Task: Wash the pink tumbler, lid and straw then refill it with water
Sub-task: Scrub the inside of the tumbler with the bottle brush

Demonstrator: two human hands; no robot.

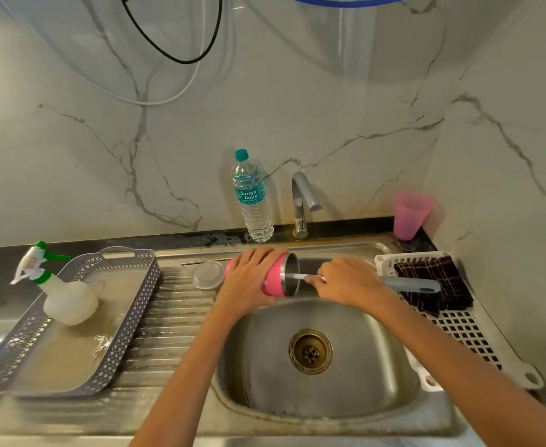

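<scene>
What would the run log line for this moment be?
step: scrubbing inside | left hand: holds pink tumbler sideways over sink | right hand: brush in tumbler | lid: on drainboard | tap: no water seen

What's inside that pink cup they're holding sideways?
A white brush shaft runs into the pink tumbler, pushed by the right hand. The steel inner wall shows near the rim; the brush head and the bottom are hidden.
</scene>
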